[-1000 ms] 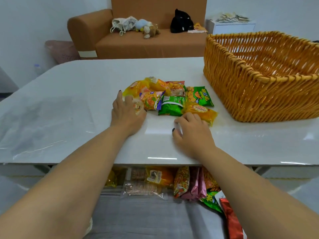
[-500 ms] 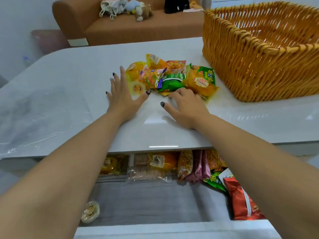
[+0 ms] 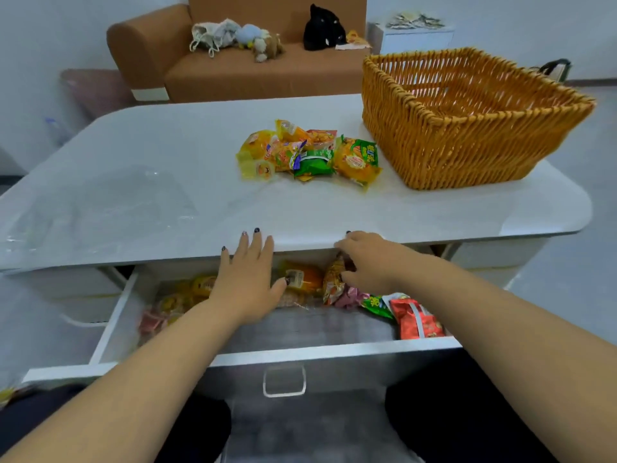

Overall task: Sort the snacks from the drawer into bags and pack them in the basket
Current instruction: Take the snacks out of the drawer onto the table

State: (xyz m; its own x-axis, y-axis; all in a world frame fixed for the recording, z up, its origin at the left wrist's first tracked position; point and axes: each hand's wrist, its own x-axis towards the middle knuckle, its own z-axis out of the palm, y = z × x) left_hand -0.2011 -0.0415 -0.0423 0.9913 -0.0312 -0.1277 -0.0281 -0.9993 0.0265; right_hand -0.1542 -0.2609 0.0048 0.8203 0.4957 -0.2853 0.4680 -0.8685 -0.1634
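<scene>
Both hands reach into the open drawer (image 3: pixel 110 325): our left hand (image 3: pixel 248 279) spread flat, our right hand (image 3: pixel 365 259) pinching an orange snack packet (image 3: pixel 334 282), which we should lift clear toward the snack pile (image 3: pixel 307 155) beyond our fingers, beside the basket (image 3: pixel 467 142).

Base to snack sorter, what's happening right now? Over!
Left hand open over the drawer. Right hand curled on an orange snack packet inside. Snack pile on table; basket holds no snacks in view. Nothing blocking.
</scene>
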